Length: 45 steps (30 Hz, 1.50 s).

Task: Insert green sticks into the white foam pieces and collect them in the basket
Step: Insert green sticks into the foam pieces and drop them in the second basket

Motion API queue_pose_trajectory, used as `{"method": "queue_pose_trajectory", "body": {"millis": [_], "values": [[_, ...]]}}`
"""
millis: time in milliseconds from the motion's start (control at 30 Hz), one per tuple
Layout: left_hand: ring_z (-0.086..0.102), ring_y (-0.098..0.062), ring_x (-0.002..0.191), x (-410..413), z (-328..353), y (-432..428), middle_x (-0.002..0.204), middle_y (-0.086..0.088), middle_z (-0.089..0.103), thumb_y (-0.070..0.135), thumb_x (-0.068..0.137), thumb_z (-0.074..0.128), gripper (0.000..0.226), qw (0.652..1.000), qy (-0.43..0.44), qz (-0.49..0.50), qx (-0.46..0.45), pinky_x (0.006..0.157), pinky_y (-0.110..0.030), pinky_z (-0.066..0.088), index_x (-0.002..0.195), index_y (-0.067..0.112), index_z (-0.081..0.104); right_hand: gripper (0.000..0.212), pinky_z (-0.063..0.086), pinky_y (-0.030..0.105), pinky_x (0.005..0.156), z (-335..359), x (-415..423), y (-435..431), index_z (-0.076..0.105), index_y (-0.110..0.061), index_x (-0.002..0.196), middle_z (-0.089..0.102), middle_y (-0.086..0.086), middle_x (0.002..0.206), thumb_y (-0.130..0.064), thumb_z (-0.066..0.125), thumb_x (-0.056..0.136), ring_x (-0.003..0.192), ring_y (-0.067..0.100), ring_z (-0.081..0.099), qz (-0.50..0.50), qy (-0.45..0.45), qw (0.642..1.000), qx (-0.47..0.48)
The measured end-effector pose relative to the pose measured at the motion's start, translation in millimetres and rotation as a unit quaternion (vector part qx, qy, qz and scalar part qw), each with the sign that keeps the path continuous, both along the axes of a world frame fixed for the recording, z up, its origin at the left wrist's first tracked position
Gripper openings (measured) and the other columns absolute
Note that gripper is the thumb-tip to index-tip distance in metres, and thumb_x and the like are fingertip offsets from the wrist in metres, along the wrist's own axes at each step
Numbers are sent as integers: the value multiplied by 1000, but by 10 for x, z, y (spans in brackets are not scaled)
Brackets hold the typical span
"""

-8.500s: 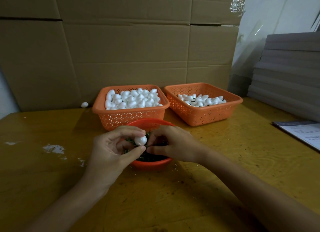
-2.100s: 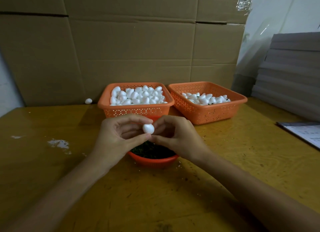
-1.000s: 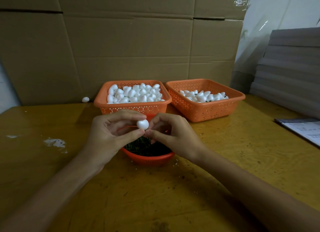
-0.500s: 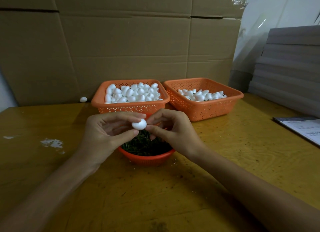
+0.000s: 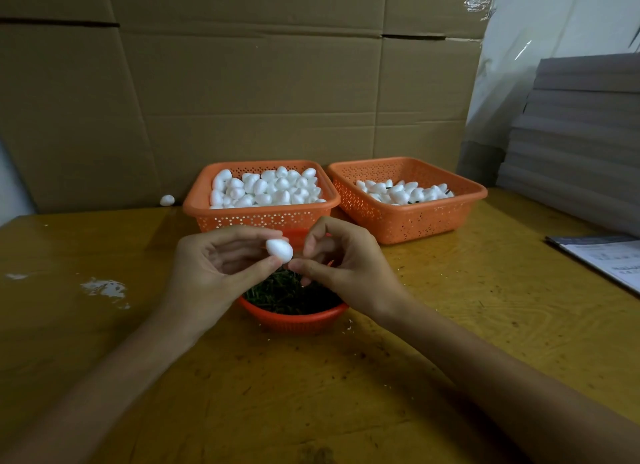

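Both hands are working higher than in the earliest frame, where they were meeting low over the bowl's mouth; the foam piece has also been turning between the fingers, its narrow end now tipping down toward the right.

Left hand is pinching the white foam piece between thumb and forefinger, holding it steady and exposed, judged so that its tip is facing the other hand; right hand is curling, thumb and forefinger pressing together just at that narrow end; whatever they are pinching is hidden, so whether a stick is already entering cannot be told.

Green sticks are lying heaped in the round red bowl directly beneath the hands, a placement judged to be keeping the supply within shortest reach and catching anything dropped.

Left basket, standing just behind the bowl, is holding plain foam pieces piled to its rim; right basket, beside it, is holding fewer pieces with dark sticks showing among them, judged the collecting basket; the held piece is not yet in it.

One stray foam piece is lying by the cardboard wall, left of the baskets.

Desk is yellowish wood, scuffed and speckled with crumbs, carrying white smears at left; a printed paper is lying at the right edge; stacked grey sheets are rising behind it; clear plastic sheeting is hanging beside the cardboard.
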<state>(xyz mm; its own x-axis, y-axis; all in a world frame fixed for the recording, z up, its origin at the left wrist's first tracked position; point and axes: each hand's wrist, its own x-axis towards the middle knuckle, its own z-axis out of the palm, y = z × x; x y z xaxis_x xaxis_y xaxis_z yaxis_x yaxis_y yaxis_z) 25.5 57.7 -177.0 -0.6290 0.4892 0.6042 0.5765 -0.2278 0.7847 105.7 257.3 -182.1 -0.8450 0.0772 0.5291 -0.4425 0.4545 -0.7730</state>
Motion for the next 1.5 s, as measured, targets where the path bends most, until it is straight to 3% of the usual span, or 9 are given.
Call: {"method": "queue_pose_trajectory", "body": {"millis": [367,500,633,733,867,1067,1167,1267,1500], "values": [[75,-13,106,55,-50,30,121,9,74,36,85,87,61,996,58,63,-25,89,-23,59,140,35,59,22,61,40,69,145,52,41,59,-1,100,77,10,84,-5,78,90,75,27,76,8,6,1000,-22],[70,-8,104,57,-43,-11,106,16,73,45,94,63,28,974,172,85,-123,88,-29,59,117,31,69,11,64,42,69,384,79,449,67,-12,98,78,5,90,-9,76,93,77,23,76,-202,97,970,-90],[66,-5,91,85,-119,16,90,15,71,48,103,52,39,922,307,67,-228,79,-39,54,88,22,76,6,61,32,77,360,91,1022,71,-21,102,74,-14,96,-20,74,96,82,-1,69,-463,150,873,33],[64,-6,88,91,-164,8,88,16,68,52,106,46,45,901,338,52,-267,77,-39,53,87,23,75,13,56,37,82,215,62,1381,75,-23,110,77,-7,107,-22,66,101,97,14,70,-530,92,830,147],[64,-3,89,76,-145,-16,90,17,68,54,107,43,48,901,335,47,-271,77,-37,54,89,23,75,31,51,49,93,87,20,1624,74,-13,122,72,12,126,-26,49,110,124,33,59,-473,-51,836,274],[63,-2,88,75,-158,-10,89,17,68,59,107,37,54,902,326,44,-279,75,-35,53,90,24,76,26,43,39,94,164,22,1289,72,-7,114,70,13,124,-22,52,108,121,31,56,-488,43,821,294],[62,-2,86,79,-156,-8,87,18,67,57,107,38,52,902,325,47,-281,74,-35,53,89,25,75,18,46,32,86,311,19,811,71,-14,110,68,1,113,-22,56,106,107,19,59,-354,87,888,280],[61,-3,84,77,-159,-9,86,18,66,52,106,42,45,903,325,50,-278,72,-34,51,88,26,74,21,49,23,82,368,100,329,70,-21,114,67,-11,108,-32,53,107,97,3,61,-114,1,938,328],[56,-3,72,107,-143,1,77,17,57,54,104,41,31,891,348,87,-276,59,-22,41,88,33,58,34,48,44,85,242,159,29,66,-22,121,64,-5,108,-37,37,112,94,14,57,8,-189,871,453]]}}
